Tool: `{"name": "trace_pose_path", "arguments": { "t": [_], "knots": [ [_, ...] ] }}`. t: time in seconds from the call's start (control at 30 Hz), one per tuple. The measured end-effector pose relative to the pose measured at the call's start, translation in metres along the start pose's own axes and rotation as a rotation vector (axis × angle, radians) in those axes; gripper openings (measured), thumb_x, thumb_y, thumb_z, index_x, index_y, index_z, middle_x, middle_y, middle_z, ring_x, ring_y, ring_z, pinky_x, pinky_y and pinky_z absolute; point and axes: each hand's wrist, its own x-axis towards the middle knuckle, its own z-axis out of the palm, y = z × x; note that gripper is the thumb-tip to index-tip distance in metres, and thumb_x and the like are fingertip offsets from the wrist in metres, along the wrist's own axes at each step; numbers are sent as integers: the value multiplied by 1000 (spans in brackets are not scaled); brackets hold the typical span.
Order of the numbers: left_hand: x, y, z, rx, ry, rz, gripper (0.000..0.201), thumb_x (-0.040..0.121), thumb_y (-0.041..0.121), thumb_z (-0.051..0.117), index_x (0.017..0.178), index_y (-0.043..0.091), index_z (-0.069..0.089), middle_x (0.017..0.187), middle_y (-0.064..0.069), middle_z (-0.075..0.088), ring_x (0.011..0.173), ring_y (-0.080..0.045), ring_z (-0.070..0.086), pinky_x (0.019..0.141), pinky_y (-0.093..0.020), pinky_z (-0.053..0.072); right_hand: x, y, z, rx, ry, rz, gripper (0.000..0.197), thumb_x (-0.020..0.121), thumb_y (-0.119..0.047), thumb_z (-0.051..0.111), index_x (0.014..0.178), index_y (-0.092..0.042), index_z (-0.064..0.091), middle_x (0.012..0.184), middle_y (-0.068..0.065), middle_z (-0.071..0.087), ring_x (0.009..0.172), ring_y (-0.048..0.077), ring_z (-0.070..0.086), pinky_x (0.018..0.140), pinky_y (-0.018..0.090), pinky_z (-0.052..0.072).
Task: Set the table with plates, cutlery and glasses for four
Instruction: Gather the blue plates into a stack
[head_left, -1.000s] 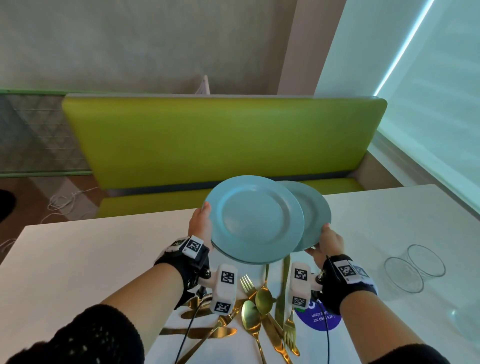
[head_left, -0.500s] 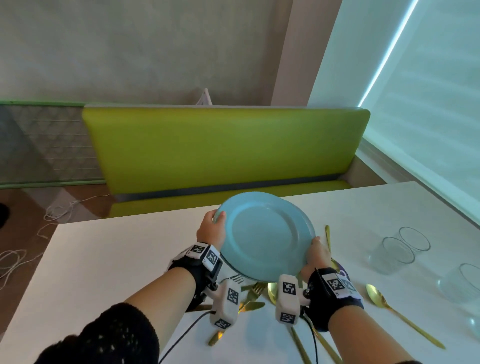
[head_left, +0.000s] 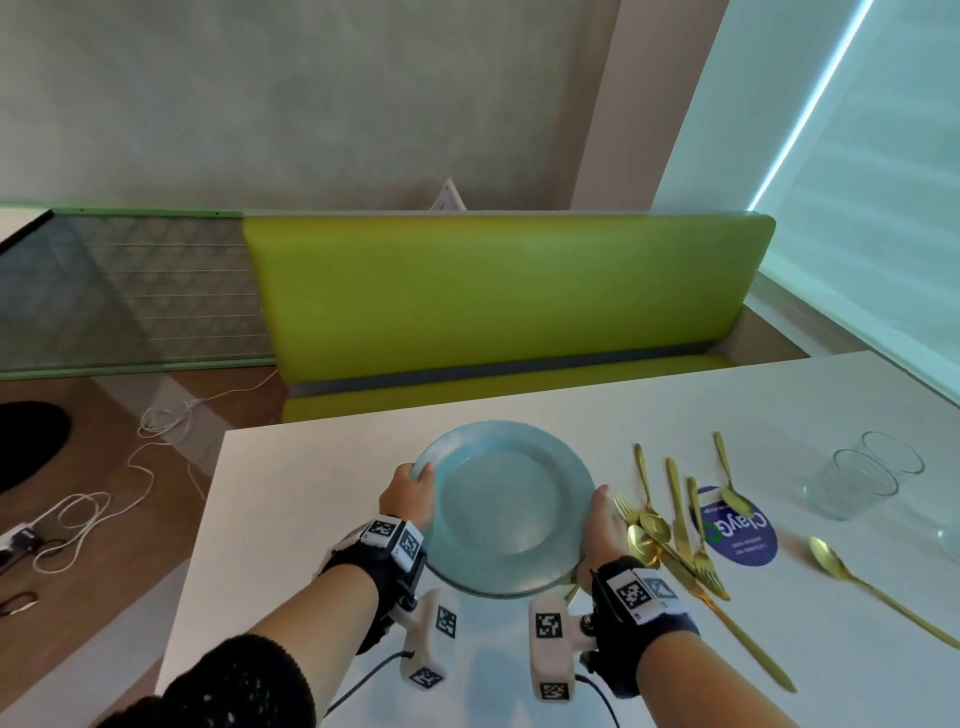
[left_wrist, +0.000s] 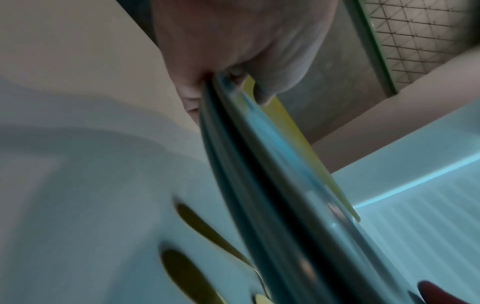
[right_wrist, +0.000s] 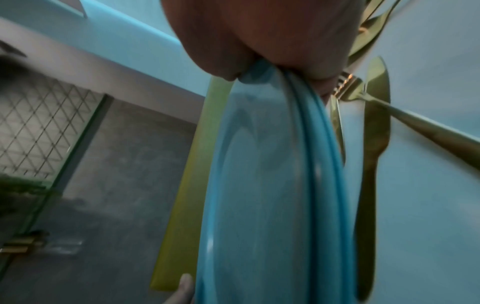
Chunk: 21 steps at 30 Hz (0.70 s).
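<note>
A stack of light blue plates (head_left: 504, 509) hangs low over the white table (head_left: 311, 519), left of the middle. My left hand (head_left: 410, 488) grips the stack's left rim and my right hand (head_left: 605, 525) grips its right rim. The left wrist view shows stacked plates (left_wrist: 259, 164) with the thumb above and fingers below, under my left hand (left_wrist: 233, 41). The right wrist view shows the same stacked plates (right_wrist: 259, 164) pinched by my right hand (right_wrist: 272, 30). Gold cutlery (head_left: 670, 525) lies in a loose pile just right of my right hand. Two clear glasses (head_left: 852, 483) stand farther right.
A single gold spoon (head_left: 831, 556) lies apart at the right, near a round blue sticker (head_left: 743, 535) on the tabletop. A green bench (head_left: 493, 291) runs along the table's far side. Cables (head_left: 104, 509) lie on the floor at the left.
A second ago the plates were fanned apart and held higher. They have come together into one stack, dropped toward the table and moved left, away from the cutlery.
</note>
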Motion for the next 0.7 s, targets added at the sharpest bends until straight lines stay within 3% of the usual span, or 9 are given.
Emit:
{"name": "trace_pose_path", "arguments": {
  "t": [0.03,0.1,0.27,0.4,0.43,0.5,0.57,0.63,0.7],
  "knots": [
    [4,-7,-7,1,10,-19,44,99,33,38,133,6,47,134,-19,53,123,-36,49,99,-34,38,-5,2,10,5,-37,8,54,99,-44,25,119,0,50,115,19,53,111,35,54,100,52,43],
    [12,-19,-23,11,29,-50,46,99,32,36,135,3,45,137,-21,50,126,-37,47,101,-35,37,-11,7,29,-29,-93,48,56,98,-47,26,128,-5,47,119,19,53,113,38,54,98,55,44],
    [28,-50,-61,33,66,-126,48,100,30,34,138,1,41,141,-23,45,129,-39,43,104,-36,34,-21,17,69,-147,-185,94,66,96,-52,31,130,3,47,113,18,55,106,35,55,98,52,46],
    [40,-72,-85,49,84,-182,47,100,29,34,137,1,41,140,-23,46,128,-39,44,103,-36,34,-20,26,97,-285,-253,92,67,96,-54,30,126,2,50,110,18,56,111,37,55,98,50,46],
    [42,-77,-90,53,86,-191,47,100,28,34,137,1,41,139,-23,47,127,-39,44,102,-36,35,-18,28,103,-319,-269,97,64,96,-54,30,124,0,51,103,16,56,104,36,57,95,47,49],
    [47,-86,-99,70,88,-214,46,100,28,34,137,0,41,139,-24,47,127,-39,45,101,-36,35,-18,30,112,-361,-284,104,54,97,-51,31,114,-4,52,82,11,55,80,29,57,72,36,52],
    [53,-93,-106,92,86,-234,47,100,27,34,137,0,42,138,-25,47,127,-39,45,101,-35,36,-19,31,119,-397,-304,99,48,98,-49,32,103,-5,50,69,7,49,59,21,49,48,24,42],
    [58,-97,-112,106,81,-245,47,100,27,34,136,-1,42,138,-25,47,127,-39,45,100,-35,36,-18,33,126,-425,-320,104,50,97,-51,33,101,-4,49,65,6,47,52,18,45,34,16,35],
    [65,-102,-119,117,75,-260,47,100,26,34,136,-1,42,139,-24,47,127,-39,45,101,-35,36,-15,36,138,-438,-337,114,51,96,-52,34,103,-4,49,67,6,48,52,18,45,29,12,31]
  ]
}}
